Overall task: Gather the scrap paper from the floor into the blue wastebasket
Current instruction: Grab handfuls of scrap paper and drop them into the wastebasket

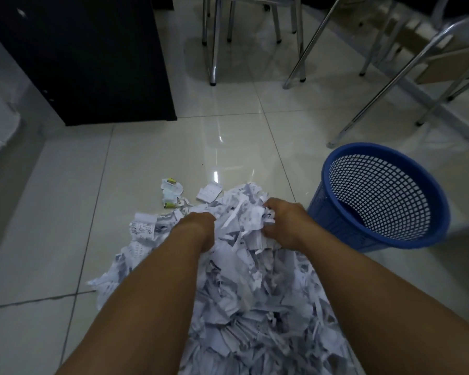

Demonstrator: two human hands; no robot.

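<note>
A big heap of torn white scrap paper point(244, 293) covers the tiled floor in front of me. My left hand point(198, 228) and my right hand point(284, 223) are both dug into the far end of the heap, fingers closed around a bunch of scraps pressed between them. The blue wastebasket point(363, 226), a mesh plastic bin, stands upright on the floor just right of my right hand. Its inside looks bare of paper. A few loose scraps point(171, 193) with yellow print lie beyond the heap, up and to the left.
A black cabinet point(92, 63) stands at the upper left. Chrome chair legs point(214, 50) and a folding chair frame point(404, 85) stand behind the basket. A pale wall or board point(6, 117) runs along the left edge.
</note>
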